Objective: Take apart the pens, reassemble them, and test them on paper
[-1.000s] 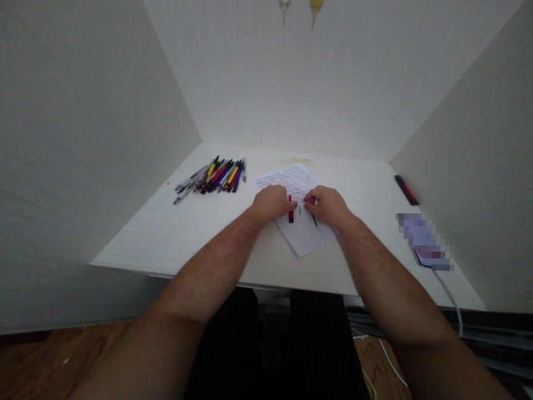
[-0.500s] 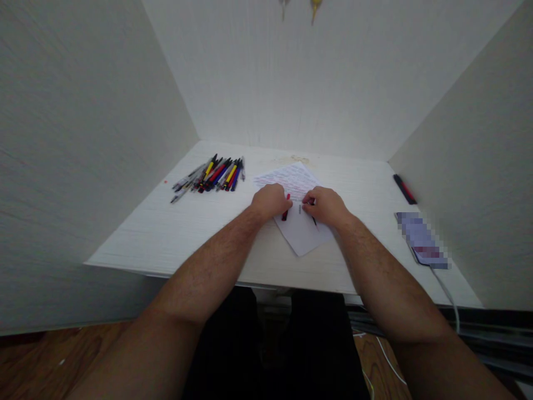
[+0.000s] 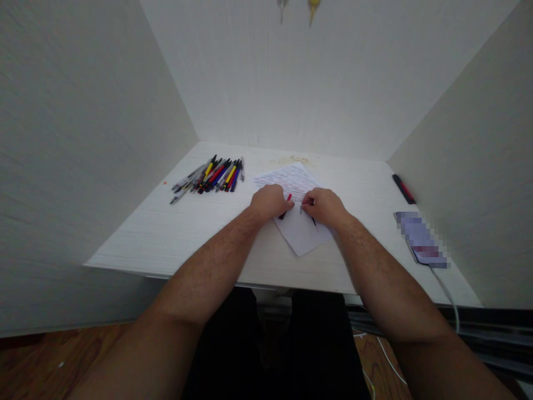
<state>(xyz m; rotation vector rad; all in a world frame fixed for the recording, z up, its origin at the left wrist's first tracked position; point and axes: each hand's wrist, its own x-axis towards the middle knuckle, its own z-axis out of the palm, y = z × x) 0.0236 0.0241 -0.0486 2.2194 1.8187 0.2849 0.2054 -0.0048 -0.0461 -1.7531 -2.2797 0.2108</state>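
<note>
My left hand (image 3: pixel 270 201) is closed around a red and black pen part (image 3: pixel 288 198), its red end up and its dark end low over the paper. To its right, my right hand (image 3: pixel 325 205) is pinched, fingertips together. A thin dark stick like a pen refill (image 3: pixel 314 221) comes out from under this hand and seems held in it. Right at those fingertips is a tiny grey piece (image 3: pixel 301 209), like a spring; whether they grip it is unclear. Both hands rest over a sheet of paper (image 3: pixel 300 241) with scribbled lines on its far half.
A pile of pens (image 3: pixel 219 175) in several colours lies on the white table (image 3: pixel 175 233) to the left. On the right are a red and black object (image 3: pixel 403 189) and a blurred-out phone (image 3: pixel 422 239) with a white cable (image 3: pixel 447 294). Walls (image 3: pixel 266 83) enclose the table.
The pen part in my left hand has tilted, its red end leaning to the right. At my right fingertips the grey piece shows shorter than before. Both hands stay nearly in place.
</note>
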